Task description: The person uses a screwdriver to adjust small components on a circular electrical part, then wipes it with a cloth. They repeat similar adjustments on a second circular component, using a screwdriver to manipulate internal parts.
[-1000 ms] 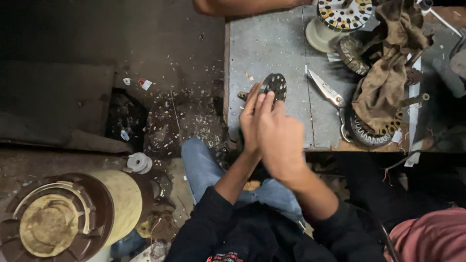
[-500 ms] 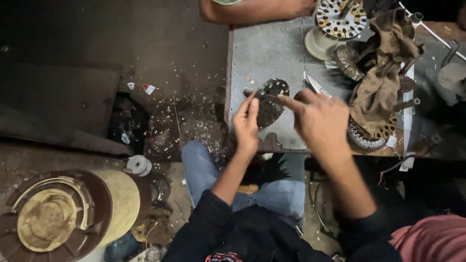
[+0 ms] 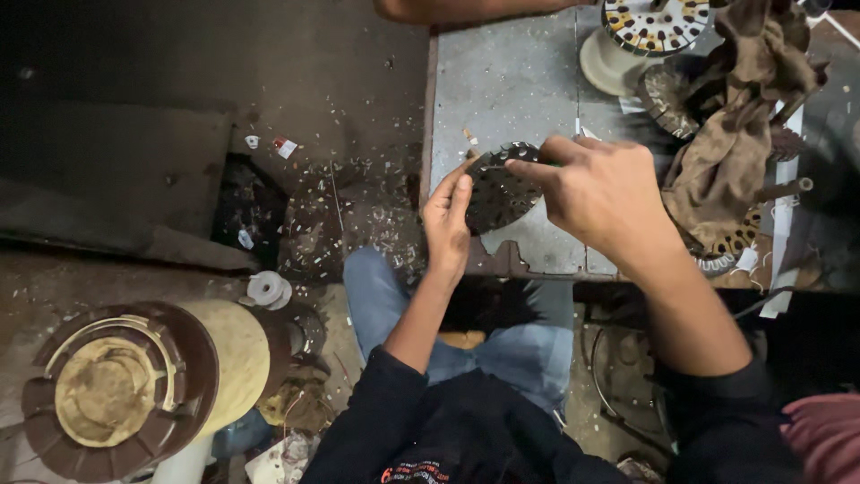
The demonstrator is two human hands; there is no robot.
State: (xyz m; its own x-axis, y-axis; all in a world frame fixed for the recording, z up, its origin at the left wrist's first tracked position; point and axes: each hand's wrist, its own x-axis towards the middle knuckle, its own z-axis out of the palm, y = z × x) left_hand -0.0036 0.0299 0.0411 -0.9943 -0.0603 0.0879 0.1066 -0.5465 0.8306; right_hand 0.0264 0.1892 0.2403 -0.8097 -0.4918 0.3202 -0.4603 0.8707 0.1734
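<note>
Our left hand pinching the dark round slotted metal disc in its grip above the grey bench, our right hand gripping the disc's top edge, brown rag right of it

Black long sleeves, blue jeans

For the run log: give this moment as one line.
left hand: steadies dark slotted disc edge | right hand: fingers grip disc top | disc: tilted over grey metal table | brown rag beside
</note>
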